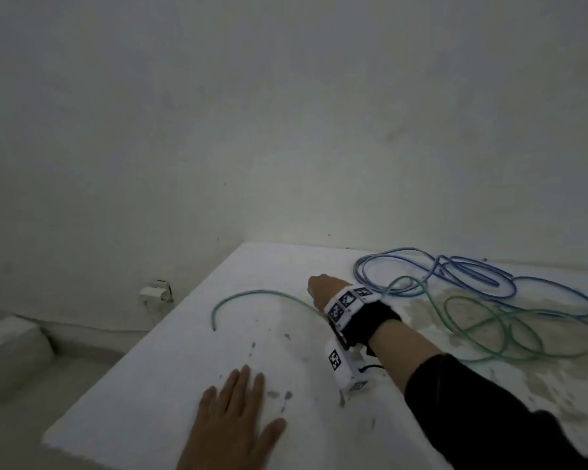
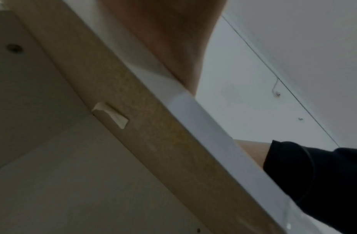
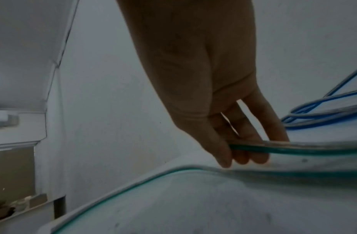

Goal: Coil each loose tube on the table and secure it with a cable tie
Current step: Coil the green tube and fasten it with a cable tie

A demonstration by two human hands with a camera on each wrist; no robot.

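A green tube [image 1: 252, 292] curves across the white table [image 1: 170, 351], and its loose loops lie tangled at the right. My right hand [image 1: 323, 288] grips it near mid-table. In the right wrist view my thumb and fingers [image 3: 239, 158] pinch the green tube [image 3: 293, 147] just above the table surface. A blue tube [image 1: 455, 266] lies in loose loops at the back right, also seen as the blue tube [image 3: 318, 114] beyond my fingers. My left hand [image 1: 238, 412] rests flat and open on the table near the front edge. No cable tie shows.
The table stands against a pale wall, with its left edge and near corner exposed. A white wall fitting [image 1: 155, 293] sits low on the left, and a pale box [image 1: 11, 344] lies below it. The tabletop at the right is stained and patchy.
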